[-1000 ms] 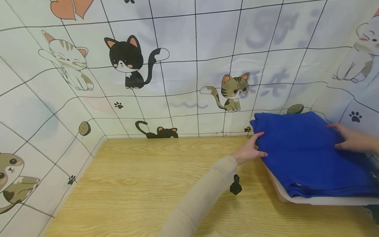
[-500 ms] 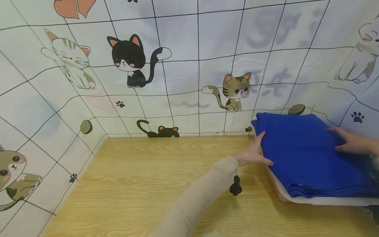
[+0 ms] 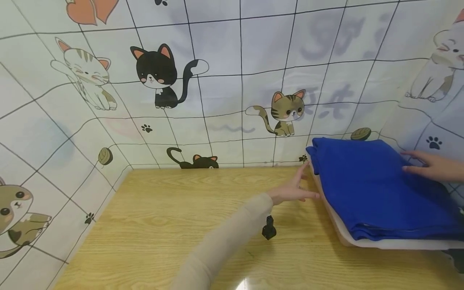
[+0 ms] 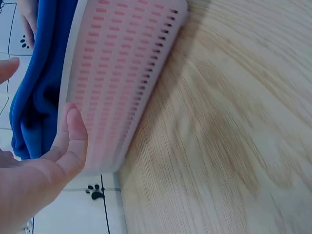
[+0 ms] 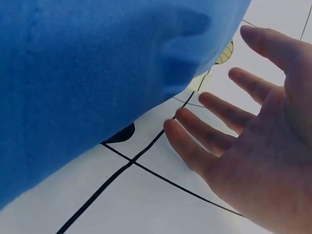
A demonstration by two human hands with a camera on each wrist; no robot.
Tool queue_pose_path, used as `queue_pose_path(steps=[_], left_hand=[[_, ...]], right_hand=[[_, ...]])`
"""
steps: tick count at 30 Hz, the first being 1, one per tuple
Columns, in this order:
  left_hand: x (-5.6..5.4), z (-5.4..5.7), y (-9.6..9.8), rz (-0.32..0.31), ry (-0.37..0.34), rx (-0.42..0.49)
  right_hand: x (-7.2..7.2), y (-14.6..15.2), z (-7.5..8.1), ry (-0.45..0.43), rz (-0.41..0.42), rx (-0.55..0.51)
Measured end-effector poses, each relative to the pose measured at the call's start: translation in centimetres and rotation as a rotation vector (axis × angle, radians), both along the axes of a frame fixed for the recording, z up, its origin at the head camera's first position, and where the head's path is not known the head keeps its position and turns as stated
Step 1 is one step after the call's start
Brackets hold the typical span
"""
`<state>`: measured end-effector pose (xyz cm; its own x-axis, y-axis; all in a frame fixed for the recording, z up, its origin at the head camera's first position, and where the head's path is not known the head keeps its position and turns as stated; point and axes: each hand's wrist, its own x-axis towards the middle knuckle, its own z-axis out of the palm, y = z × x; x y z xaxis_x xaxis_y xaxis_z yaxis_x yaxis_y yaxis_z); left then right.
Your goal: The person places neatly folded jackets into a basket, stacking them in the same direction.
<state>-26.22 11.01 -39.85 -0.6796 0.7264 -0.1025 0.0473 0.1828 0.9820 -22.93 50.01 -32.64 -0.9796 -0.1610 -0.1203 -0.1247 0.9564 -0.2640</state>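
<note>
A folded blue cloth (image 3: pixel 369 185) lies on top of a pale plastic basket (image 3: pixel 344 231) at the right of the table. In the left wrist view, the slotted side of the basket (image 4: pixel 114 63) looks pinkish white. My left hand (image 3: pixel 293 191) is beside the basket's left side, thumb and fingers spread and holding nothing. At the cloth's right edge is my right hand (image 3: pixel 435 166), its fingers extended. The right wrist view shows that hand (image 5: pixel 258 122) with spread fingers, a gap between them and the cloth (image 5: pixel 83 83).
The wooden table (image 3: pixel 174 217) stretches to the left of the basket. Behind it and at both sides stands a white grid-patterned wall covering (image 3: pixel 221 96) printed with cats. A small black device (image 3: pixel 269 228) shows at my left wrist.
My left hand has let go of the cloth's left edge and moved left, away from it. My right hand has shifted slightly up and its fingers are straighter. The cloth and basket stay put.
</note>
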Motion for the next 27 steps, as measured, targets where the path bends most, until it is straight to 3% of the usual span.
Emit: queue_pose_path(steps=[11, 17, 20, 27], left_hand=[[-1.2, -1.2, -4.8, 0.060, 0.011, -0.060], [-1.5, -1.5, -6.7, 0.050, 0.074, -0.131], [-1.7, -1.5, -7.6, 0.051, 0.109, -0.164], [-2.1, -1.9, -9.5, 0.063, 0.120, -0.191]], right_hand=[[0.4, -3.5, 0.9, -0.007, 0.040, -0.111], [0.5, -4.7, 0.5, -0.023, 0.079, -0.214], [0.6, -5.1, 0.4, -0.026, 0.093, -0.226], [0.7, -6.5, 0.5, -0.026, 0.122, -0.231]])
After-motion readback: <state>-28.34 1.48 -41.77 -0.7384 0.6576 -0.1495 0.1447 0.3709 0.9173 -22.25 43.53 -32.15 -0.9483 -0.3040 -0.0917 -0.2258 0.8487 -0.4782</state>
